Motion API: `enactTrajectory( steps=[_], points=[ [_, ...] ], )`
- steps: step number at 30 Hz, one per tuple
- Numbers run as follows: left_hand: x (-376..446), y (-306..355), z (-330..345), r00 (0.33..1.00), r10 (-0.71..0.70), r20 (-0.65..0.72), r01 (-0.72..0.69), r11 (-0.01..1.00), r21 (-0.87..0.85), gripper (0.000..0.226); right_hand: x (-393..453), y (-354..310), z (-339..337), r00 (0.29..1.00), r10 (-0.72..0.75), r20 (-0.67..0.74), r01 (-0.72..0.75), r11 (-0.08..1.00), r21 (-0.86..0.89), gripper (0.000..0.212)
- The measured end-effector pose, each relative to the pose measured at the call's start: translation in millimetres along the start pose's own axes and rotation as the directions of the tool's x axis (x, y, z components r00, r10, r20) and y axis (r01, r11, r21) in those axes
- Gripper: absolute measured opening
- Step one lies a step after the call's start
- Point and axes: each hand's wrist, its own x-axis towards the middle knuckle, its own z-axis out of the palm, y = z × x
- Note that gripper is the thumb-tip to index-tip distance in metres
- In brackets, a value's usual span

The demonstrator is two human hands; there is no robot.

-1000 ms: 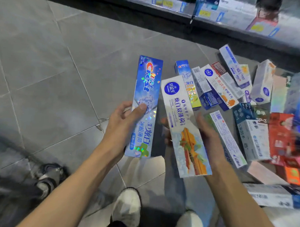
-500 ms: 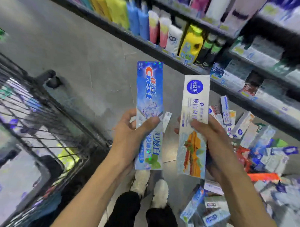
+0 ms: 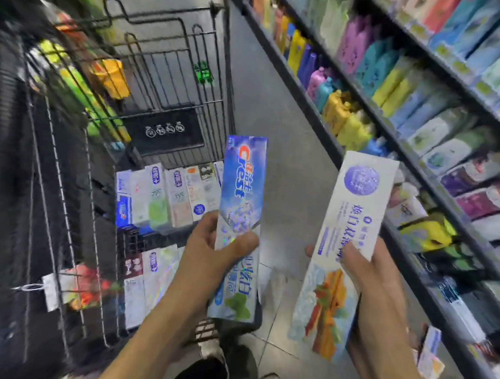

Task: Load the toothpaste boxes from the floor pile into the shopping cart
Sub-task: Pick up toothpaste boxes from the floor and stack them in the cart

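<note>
Left hand (image 3: 212,253) is gripping a blue toothpaste box (image 3: 241,206) near its middle, thumb lying across the front, box standing upright just beside the right rim of the shopping cart (image 3: 174,59). Right hand (image 3: 373,281) is holding a white toothpaste box (image 3: 344,221), fingers curling round its right edge, box tilting right at the top. Both boxes are hanging over the grey floor (image 3: 287,134), apart from each other. Farther out, toothpaste boxes (image 3: 169,195) are lying in rows inside the cart. Shelves (image 3: 416,110) of blurred bottles and packs are running along the right.
</note>
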Motion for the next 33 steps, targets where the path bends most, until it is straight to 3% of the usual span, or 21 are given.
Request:
enactTrajectory(
  steps=[3, 7, 12, 17, 19, 22, 24, 26, 30, 33],
  points=[
    [18.2, 9.6, -55.5, 0.992, -0.019, -0.123, 0.017, 1.0, -0.018, 0.067, 14.3, 12.4, 61.1, 0.996, -0.003, 0.093, 0.008, 0.999, -0.054, 0.055],
    [46.6, 9.6, -114.6, 0.954, -0.047, -0.296, 0.03, 0.998, -0.062, 0.061, 36.6, 48.2, 133.8, 0.991, 0.022, 0.136, 0.004, 0.983, -0.182, 0.045],
    [89.8, -10.7, -167.7, 0.952, -0.045, -0.304, 0.047, 0.999, -0.001, 0.031, 74.7, 106.0, 197.1, 0.986, 0.083, 0.145, -0.042, 0.963, -0.265, 0.029],
    [149.4, -42.9, -195.4, 0.948, 0.001, -0.32, 0.057, 0.983, 0.172, 0.031, 126.5, 160.0, 226.5, 0.979, 0.127, 0.16, -0.063, 0.933, -0.354, 0.03],
    [179.9, -63.7, -202.7, 0.926, 0.045, -0.376, 0.08, 0.947, 0.31, 0.038, 151.9, 184.2, 233.1, 0.979, 0.129, 0.157, -0.058, 0.917, -0.394, 0.029],
    [221.7, -92.8, -206.0, 0.894, 0.139, -0.426, 0.075, 0.891, 0.448, 0.024, 188.7, 221.1, 239.9, 0.981, 0.142, 0.131, -0.077, 0.91, -0.407, 0.05],
    [242.3, -104.2, -206.1, 0.866, 0.157, -0.474, 0.11, 0.866, 0.488, 0.025, 208.9, 244.6, 240.3, 0.983, 0.125, 0.13, -0.063, 0.913, -0.403, 0.03],
    [259.5, -115.4, -206.2, 0.866, 0.113, -0.487, 0.168, 0.852, 0.496, 0.031, 225.8, 262.1, 239.8, 0.986, 0.11, 0.126, -0.05, 0.913, -0.405, 0.032],
    [291.1, -136.2, -208.5, 0.838, 0.136, -0.529, 0.31, 0.678, 0.666, 0.057, 252.7, 284.3, 242.7, 0.985, 0.13, 0.109, -0.072, 0.902, -0.426, 0.033],
    [307.5, -147.7, -210.7, 0.818, 0.188, -0.544, 0.366, 0.561, 0.743, 0.061, 267.0, 297.9, 245.8, 0.982, 0.159, 0.101, -0.097, 0.885, -0.456, 0.037]
  ],
)
